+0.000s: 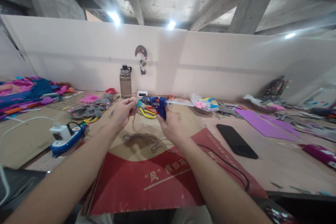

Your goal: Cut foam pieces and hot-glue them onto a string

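My right hand (170, 124) is wrapped round the handle of a blue hot glue gun (157, 103), its nozzle pointing left and a clear glue stick sticking out at the back. My left hand (123, 110) pinches a small teal piece (139, 104) at the nozzle tip, with a grey cord (147, 140) hanging from it and coiling on the cardboard. Both hands are held above a brown and red cardboard sheet (147, 178). Yellow-handled scissors (147, 113) lie just behind the hands.
A black phone (237, 141) lies right of the cardboard. A blue and white power strip (65, 136) sits at the left with the gun's black cable (231, 166) running right. A water bottle (125, 82) stands by the white wall. Felt scraps (262, 124) and fabric piles lie on both sides.
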A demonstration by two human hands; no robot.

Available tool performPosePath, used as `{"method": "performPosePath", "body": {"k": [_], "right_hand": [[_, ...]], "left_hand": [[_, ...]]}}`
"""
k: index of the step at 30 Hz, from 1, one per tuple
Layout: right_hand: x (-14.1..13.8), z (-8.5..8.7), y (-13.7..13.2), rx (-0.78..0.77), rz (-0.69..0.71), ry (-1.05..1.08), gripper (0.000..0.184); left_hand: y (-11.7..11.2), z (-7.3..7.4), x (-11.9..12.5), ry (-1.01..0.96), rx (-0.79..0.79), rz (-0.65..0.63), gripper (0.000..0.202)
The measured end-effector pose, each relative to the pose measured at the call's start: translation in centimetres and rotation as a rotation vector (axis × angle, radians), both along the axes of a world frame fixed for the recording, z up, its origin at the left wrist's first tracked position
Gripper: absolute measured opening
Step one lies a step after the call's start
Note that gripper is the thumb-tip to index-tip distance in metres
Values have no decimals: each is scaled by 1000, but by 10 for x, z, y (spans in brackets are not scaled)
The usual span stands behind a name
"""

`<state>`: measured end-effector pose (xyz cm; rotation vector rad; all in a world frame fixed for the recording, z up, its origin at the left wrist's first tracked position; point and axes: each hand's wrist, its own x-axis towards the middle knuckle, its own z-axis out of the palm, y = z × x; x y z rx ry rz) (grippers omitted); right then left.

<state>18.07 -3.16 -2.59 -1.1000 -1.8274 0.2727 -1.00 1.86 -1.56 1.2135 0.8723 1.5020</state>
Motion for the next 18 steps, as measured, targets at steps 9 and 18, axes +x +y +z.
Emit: {"method": "performPosePath", "body": {"k": [9, 18], "right_hand": [[-1, 3, -3, -16, 3, -13, 34], [1, 1, -2, -31, 14, 7, 39]], "left_hand": [[1, -1, -1, -5, 17, -23, 25], [3, -2, -4, -3, 8, 6, 25]]}}
